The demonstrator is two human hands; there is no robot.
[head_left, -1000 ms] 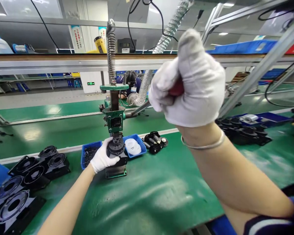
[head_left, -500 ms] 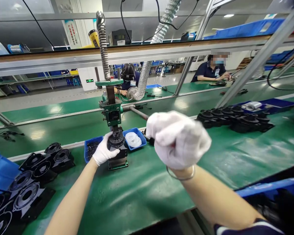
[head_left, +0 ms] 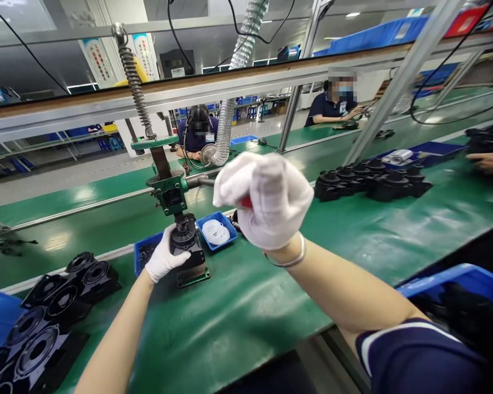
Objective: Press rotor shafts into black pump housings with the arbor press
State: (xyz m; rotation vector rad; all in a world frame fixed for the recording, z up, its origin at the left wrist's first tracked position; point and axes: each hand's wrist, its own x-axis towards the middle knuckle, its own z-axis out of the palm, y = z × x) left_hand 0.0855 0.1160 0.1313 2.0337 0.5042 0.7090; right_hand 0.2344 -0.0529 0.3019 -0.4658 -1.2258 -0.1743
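A green hand-operated arbor press (head_left: 170,194) stands on the bench with its ram down on a black plastic housing (head_left: 184,236). My left hand (head_left: 164,258), in a white glove, curls around the near left side of that housing, thumb in front. My right hand (head_left: 267,200), also gloved in white, is closed in a fist at the outer end of the press lever (head_left: 205,181). A bit of red shows between its fingers; most of the grip is hidden. The lever runs from the press to this fist.
Blue trays with white rings (head_left: 216,232) and small dark parts (head_left: 144,253) flank the press. Black housings stand at left (head_left: 66,301) and right (head_left: 370,180). A blue bin (head_left: 456,279) is at lower right. Co-workers sit across the bench; another person's hand (head_left: 491,162) shows at right.
The view has swung to the right, so the scene sits further left. My right fist is higher relative to the press. My left hand stays on the housing.
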